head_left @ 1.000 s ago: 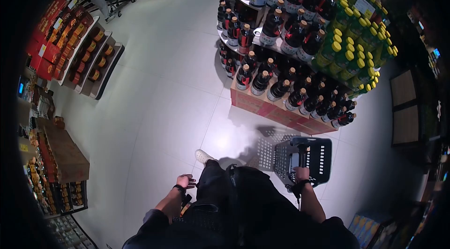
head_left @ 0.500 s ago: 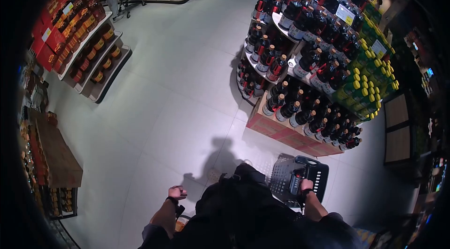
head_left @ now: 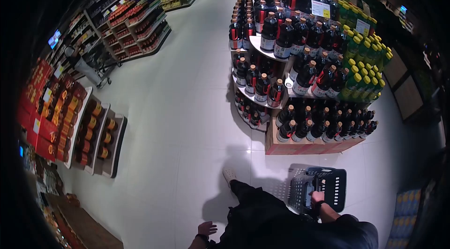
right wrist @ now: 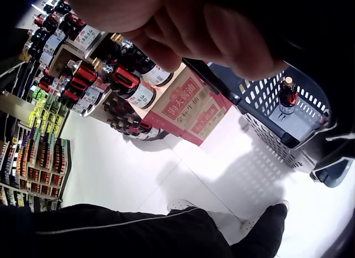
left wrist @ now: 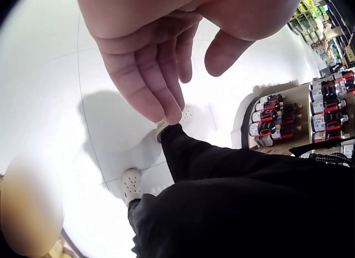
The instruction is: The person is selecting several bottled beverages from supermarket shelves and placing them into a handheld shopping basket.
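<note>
The right hand [head_left: 317,197] [right wrist: 183,30] grips the handle of a dark grey shopping basket [head_left: 343,190] [right wrist: 269,124], its fingers curled. Inside the basket, in the right wrist view, stands a dark bottle [right wrist: 288,97] with a light label. The left hand [head_left: 206,229] [left wrist: 150,52] hangs beside the left leg, empty, its fingers loosely bent and the thumb apart from them. Part of the basket's handle is hidden behind the right hand.
A tiered display of dark bottles [head_left: 305,76] rises ahead on the right, above a cardboard base [head_left: 309,148]; green bottles with yellow caps [head_left: 363,82] adjoin it. At left is a shelf of jars [head_left: 86,132]. Further off, a person [head_left: 84,67] stands by a cart.
The head view has turned, showing more of the far aisle. The left hand appears lower and farther right. One foot has come forward, while the right hand still holds the basket.
</note>
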A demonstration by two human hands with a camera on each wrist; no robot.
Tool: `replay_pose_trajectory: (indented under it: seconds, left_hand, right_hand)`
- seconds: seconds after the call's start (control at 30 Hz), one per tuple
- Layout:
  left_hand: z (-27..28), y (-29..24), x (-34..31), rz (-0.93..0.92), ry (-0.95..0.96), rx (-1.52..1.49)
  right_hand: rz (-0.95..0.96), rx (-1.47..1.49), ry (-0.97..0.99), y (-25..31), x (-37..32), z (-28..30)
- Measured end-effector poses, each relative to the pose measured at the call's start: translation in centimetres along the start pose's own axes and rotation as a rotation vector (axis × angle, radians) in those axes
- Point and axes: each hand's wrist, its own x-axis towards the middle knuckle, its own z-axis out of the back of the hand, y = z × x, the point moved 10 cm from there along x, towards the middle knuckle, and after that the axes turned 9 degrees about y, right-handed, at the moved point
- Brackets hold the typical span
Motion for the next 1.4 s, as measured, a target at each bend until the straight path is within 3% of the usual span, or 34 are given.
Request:
replay_pose_trajectory:
  seconds: [0.07, 0.1, 0.17, 0.23, 0.27, 0.33, 0.37, 0.4, 0.47, 0.53, 0.6, 0.77, 0.8, 0.9, 0.93, 0.97, 1.03, 1.07, 1.1, 1.17, 1.2, 1.33, 1.4]
  left_hand:
    - [2.5, -3.6, 1.6, 0.034, -0.027, 0.086]
    - [3.5, -6.7, 2.1, -0.076, 0.002, 0.084]
    - [4.0, -14.1, 3.0, -0.085, -0.019, 0.201]
    - [4.0, -20.3, 3.1, -0.079, -0.066, 0.384]
    - [3.3, -23.7, 2.6, -0.077, -0.090, 0.475]
    - [2.1, -30.2, 1.8, -0.070, -0.144, 0.654]
    - [2.0, -33.1, 2.2, -0.067, -0.172, 0.743]
    - [2.2, -36.2, 4.1, -0.071, -0.174, 0.761]
    - [2.0, -40.4, 8.4, -0.014, -0.113, 0.290]
    - [1.4, -45.2, 10.1, -0.031, -0.098, 0.332]
    - [0.2, -49.8, 11.4, -0.044, -0.088, 0.369]
    - [-1.9, -56.5, 15.2, -0.061, -0.014, 0.403]
    - [-1.8, -57.9, 16.0, -0.047, -0.011, 0.422]
    - [1.4, -59.5, 20.7, 0.007, 0.012, 0.434]
    - [2.3, -59.4, 22.4, 0.054, 0.057, 0.436]
    - [2.9, -60.1, 23.6, 0.099, 0.098, 0.440]
    - [3.8, -62.9, 25.1, 0.111, 0.134, 0.547]
    - [4.1, -65.0, 26.1, 0.065, 0.165, 0.635]
    - [4.5, -67.0, 27.1, 0.018, 0.196, 0.724]
    - [5.5, -72.0, 29.2, -0.086, 0.259, 0.907]
    - [5.8, -75.0, 30.2, -0.143, 0.290, 1.002]
    - [6.0, -85.5, 33.8, -0.379, 0.414, 1.357]
    - [6.6, -89.0, 35.0, -0.487, 0.470, 1.523]
  right_hand:
    - [-0.115, 0.070, -0.097, 0.8, -0.4, -1.6]
    - [-0.082, 0.065, -0.061, -4.8, 8.2, -4.2]
    - [0.128, -0.101, -0.093, 2.5, 3.1, -4.9]
    - [-0.015, -0.056, -0.091, 3.0, 2.9, -7.1]
    - [-0.022, -0.036, -0.091, 4.6, 1.8, -7.6]
    - [0.182, -0.424, -0.091, 9.5, -0.7, -8.5]
    - [0.060, -0.279, -0.124, 9.5, -0.8, -8.8]
    - [0.111, -0.339, -0.086, 11.2, -0.7, -10.0]
    - [0.155, -0.390, -0.052, 12.9, 0.2, -11.8]
    - [-0.100, 0.102, -0.270, 10.8, 0.4, -11.8]
    - [-0.130, 0.106, -0.278, 13.1, -1.9, -12.9]
    - [-0.143, 0.099, -0.362, 17.8, -3.1, -16.1]
    - [0.029, -0.145, -0.193, 19.7, -1.7, -18.5]
    - [-0.039, -0.114, -0.136, 18.1, 2.1, -23.3]
    - [0.053, -0.454, -0.020, 22.0, 1.2, -24.7]
    - [0.055, -0.452, -0.028, 23.2, 0.9, -25.5]
    - [-0.041, 0.043, -0.171, 22.3, 0.5, -26.9]
    - [0.065, -0.240, -0.091, 24.2, 1.3, -28.8]
    - [0.065, -0.236, -0.100, 25.7, 1.0, -29.6]
    - [0.022, -0.017, -0.197, 29.4, -0.2, -30.0]
    - [-0.098, 0.382, -0.367, 27.8, 0.5, -30.4]
    - [-0.156, 0.365, -0.335, 24.7, 4.7, -34.4]
    - [-0.207, 0.332, -0.299, 26.7, 5.9, -37.9]
